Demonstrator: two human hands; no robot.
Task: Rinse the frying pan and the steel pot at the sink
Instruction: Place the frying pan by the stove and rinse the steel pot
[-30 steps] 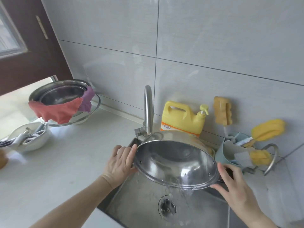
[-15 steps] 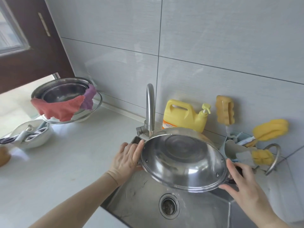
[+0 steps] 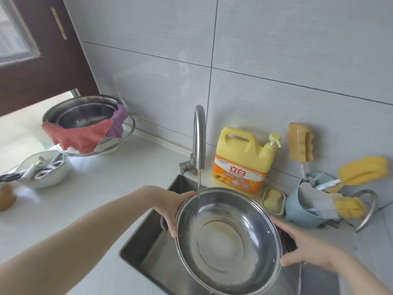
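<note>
Going from the left: on the counter (image 3: 110,188) there was a white bowl (image 3: 45,172) with some utensils in it, and behind it a stack of steel basins (image 3: 85,116) with a red cloth (image 3: 78,136) and a purple cloth (image 3: 118,122) draped over the rim. None of that looked like part of the job.

The left hand (image 3: 170,206) was wrapped round the left rim of the steel pot (image 3: 228,237), fingers curled under it near a dark handle. The pot was held over the sink (image 3: 153,248), tipped toward the camera so you could see right inside. The faucet (image 3: 198,135) was running, a thin stream hitting the inside wall near the left edge, with a bit of water pooling in the bottom. So I'd say the pot's rinse was mid-way, filling rather than dumping out. I couldn't see a frying pan anywhere, so no idea if that one was done or still waiting.

Behind the pot sat a yellow detergent jug (image 3: 242,160), then a soap dish (image 3: 273,200).

The right hand (image 3: 306,255) gripped the pot's right side at its dark handle, thumb on top by the rim, fingers curled underneath. Both hands were full, nothing loose.

Far right, a blue caddy (image 3: 304,211) held yellow sponge brushes (image 3: 363,171).
</note>
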